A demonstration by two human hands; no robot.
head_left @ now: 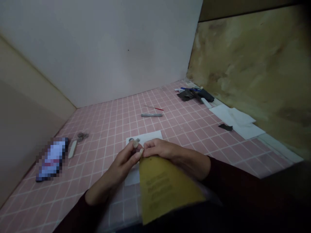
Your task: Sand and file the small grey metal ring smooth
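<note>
A mustard-yellow envelope (165, 187) with faint print lies tilted toward me over the near table edge. My left hand (121, 165) and my right hand (162, 150) meet at its far tip, fingertips pinched together on the corner. Under the hands lies a white sheet of paper (150, 136) with a small metal ring-shaped piece (133, 140) on its left corner, just beyond my left fingertips.
The table (109, 119) has a pink grid cover. Left: a blurred phone-like object (52, 158), a pale flat stick (72, 149), small scissors (82, 136). Middle back: a grey pen (151, 115), a thin red stick (154, 107). Right: dark items (194, 94), white papers (236, 121).
</note>
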